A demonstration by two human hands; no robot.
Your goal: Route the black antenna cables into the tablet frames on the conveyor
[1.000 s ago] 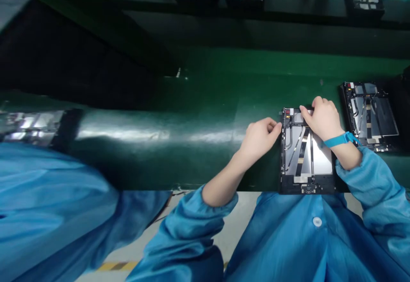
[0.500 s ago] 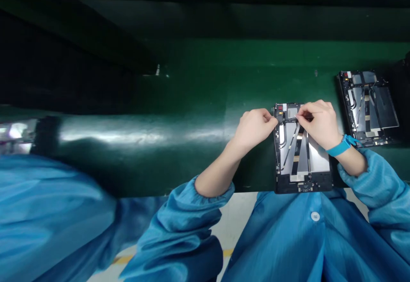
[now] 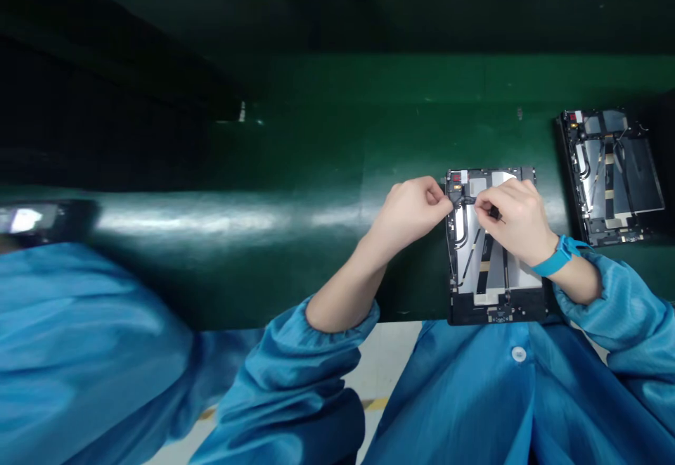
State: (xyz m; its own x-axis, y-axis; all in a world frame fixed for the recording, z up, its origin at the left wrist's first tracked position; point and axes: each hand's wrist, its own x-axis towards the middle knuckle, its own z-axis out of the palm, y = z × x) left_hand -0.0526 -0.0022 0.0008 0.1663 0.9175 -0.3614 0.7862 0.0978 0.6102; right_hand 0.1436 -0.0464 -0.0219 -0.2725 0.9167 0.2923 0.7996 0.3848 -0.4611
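Observation:
An opened tablet chassis [image 3: 494,289] with silver shielding and black flex cables lies at the near edge of the green belt [image 3: 295,162]. My left hand [image 3: 408,210] is closed at the chassis's upper left corner, fingertips pinched on a small black part there. My right hand [image 3: 517,220], with a blue wrist strap [image 3: 553,259], rests over the upper middle of the chassis with its fingers pinched on a thin black cable or tool that I cannot make out.
A second opened tablet chassis [image 3: 612,173] lies on the belt to the right. Another person's blue sleeve [image 3: 89,352] fills the lower left. A blurred chassis [image 3: 31,217] sits at the far left edge.
My right hand has slid from the chassis's top edge down toward its upper middle and pinched. My left hand stayed at the upper left corner. The view has tilted downward.

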